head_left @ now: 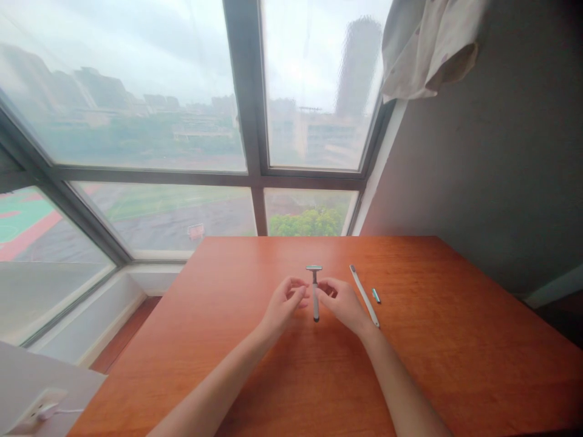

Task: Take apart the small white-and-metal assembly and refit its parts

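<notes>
A safety razor [316, 302] with a grey handle and a dark end stands between my hands above the wooden table, its wide head pointing away from me. The thumb and fingers of my right hand [339, 298] pinch the handle from the right. My left hand [286, 301] is just left of the handle, fingers loosely curved and apart, with nothing seen in it; whether a fingertip touches the razor is hard to tell. Right of my right hand lies a white toothbrush [363, 292], its lower end near my wrist. Beside it is a small razor head [376, 295].
The reddish-brown wooden table [204, 321] reaches toward large framed windows [255, 176]. A grey wall [492, 164] rises on the right, with a pale curtain [428, 48] hanging above. At lower left, a plug [47, 412] sits in a wall socket.
</notes>
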A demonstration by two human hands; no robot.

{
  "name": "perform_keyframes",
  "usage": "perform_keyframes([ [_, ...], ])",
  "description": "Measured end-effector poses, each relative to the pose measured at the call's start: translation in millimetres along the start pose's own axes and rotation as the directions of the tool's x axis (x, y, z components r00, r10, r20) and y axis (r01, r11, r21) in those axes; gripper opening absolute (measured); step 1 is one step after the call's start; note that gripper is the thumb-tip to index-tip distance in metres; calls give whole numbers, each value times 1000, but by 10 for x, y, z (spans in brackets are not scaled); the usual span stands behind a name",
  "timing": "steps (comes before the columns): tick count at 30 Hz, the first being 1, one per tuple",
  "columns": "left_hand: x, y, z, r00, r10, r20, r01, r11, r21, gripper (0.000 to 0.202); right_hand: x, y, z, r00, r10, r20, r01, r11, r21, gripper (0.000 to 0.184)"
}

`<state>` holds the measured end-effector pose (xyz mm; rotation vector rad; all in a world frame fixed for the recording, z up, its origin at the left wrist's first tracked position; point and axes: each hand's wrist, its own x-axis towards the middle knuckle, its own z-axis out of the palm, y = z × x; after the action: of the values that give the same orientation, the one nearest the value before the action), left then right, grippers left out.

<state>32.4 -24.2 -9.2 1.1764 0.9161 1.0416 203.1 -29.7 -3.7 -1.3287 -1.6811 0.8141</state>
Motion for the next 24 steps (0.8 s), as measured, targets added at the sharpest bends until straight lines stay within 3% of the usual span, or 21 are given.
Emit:
perform_keyframes([
  [4,41,-39,-67,999,-23,-41,24,999,28,33,15,163,-350,983,103,-154,-135,967,-218,19],
  [9,91,-134,-111,997,-62,-35,64,996,63,33,-3,311,-607,933,274,-236,-359,778,-515,21],
  [15,119,-215,-140,999,-48,18,46,992,117,30,22,269,-600,864,457,-209,-462,557,-690,22],
  [24,128,-259,-141,997,-57,52,52,994,97,26,48,107,-508,830,513,-219,-474,441,-762,24],
])
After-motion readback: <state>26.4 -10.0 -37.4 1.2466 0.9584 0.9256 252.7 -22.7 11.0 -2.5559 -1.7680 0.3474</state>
